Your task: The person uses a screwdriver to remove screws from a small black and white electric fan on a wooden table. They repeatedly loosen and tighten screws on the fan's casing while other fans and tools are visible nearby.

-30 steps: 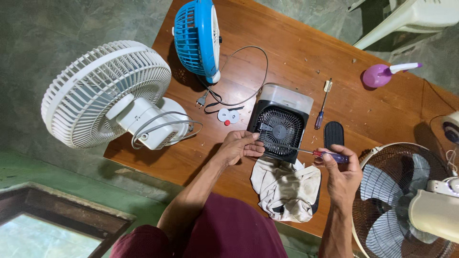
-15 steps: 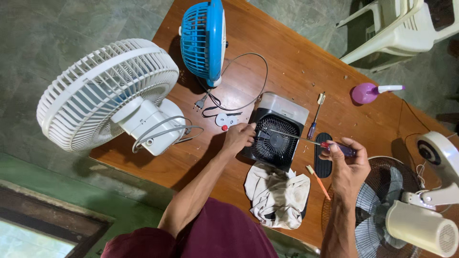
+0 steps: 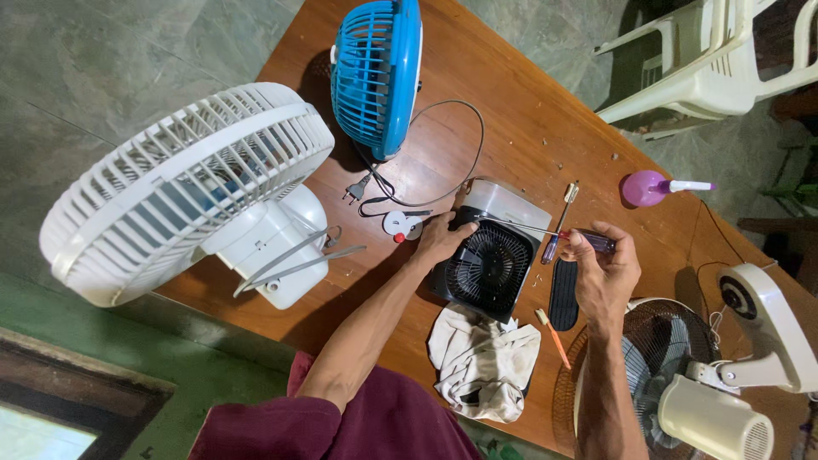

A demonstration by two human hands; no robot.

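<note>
A small black and white box fan (image 3: 492, 255) lies on the wooden table (image 3: 511, 102), grille facing up. My left hand (image 3: 441, 238) grips its upper left corner. My right hand (image 3: 601, 268) holds a screwdriver (image 3: 545, 232) with a clear purple handle; its long shaft points left across the top edge of the box fan. A second screwdriver (image 3: 560, 220) lies on the table just behind my right hand.
A large white fan (image 3: 183, 192) and a blue fan (image 3: 377, 72) stand at the left. A white cloth (image 3: 481, 362), black oval part (image 3: 563, 294), orange-handled brush (image 3: 552, 336), purple spray bottle (image 3: 652, 187), pedestal fan (image 3: 690, 375) and white plastic chair (image 3: 724, 64) surround the work.
My view has shifted closer. My right hand raised the screwdriver and brought its tip from the grille front to the box fan's top edge. My left hand stayed on the fan's corner.
</note>
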